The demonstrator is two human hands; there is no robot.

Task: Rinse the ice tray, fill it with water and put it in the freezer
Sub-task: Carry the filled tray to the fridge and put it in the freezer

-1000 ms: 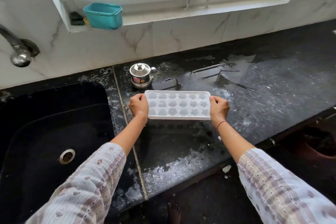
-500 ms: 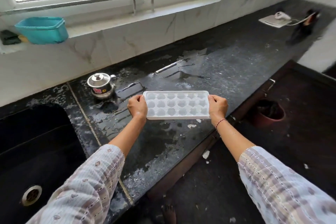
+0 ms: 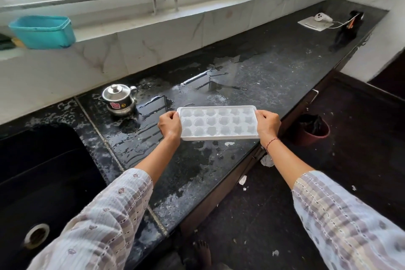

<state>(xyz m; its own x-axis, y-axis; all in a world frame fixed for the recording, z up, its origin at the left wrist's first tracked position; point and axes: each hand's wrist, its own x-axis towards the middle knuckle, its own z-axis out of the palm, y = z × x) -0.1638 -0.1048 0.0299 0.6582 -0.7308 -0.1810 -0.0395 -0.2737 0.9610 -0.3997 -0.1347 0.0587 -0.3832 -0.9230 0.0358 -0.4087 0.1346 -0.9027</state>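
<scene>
A white plastic ice tray with several shaped cells is held level above the wet black counter, near its front edge. My left hand grips the tray's left end. My right hand grips its right end; a red thread circles that wrist. The cells look glossy, and I cannot tell whether water stands in them. The black sink lies at the lower left. No freezer is in view.
A small steel lidded pot stands on the counter left of the tray. A teal tub sits on the window sill. A dark red bucket is on the floor at the right. Far right on the counter lie a white board and a charger.
The tray, held in both hands, has travelled right, away from the sink and along the counter. The view has turned right with it, so the tap has left the frame.
</scene>
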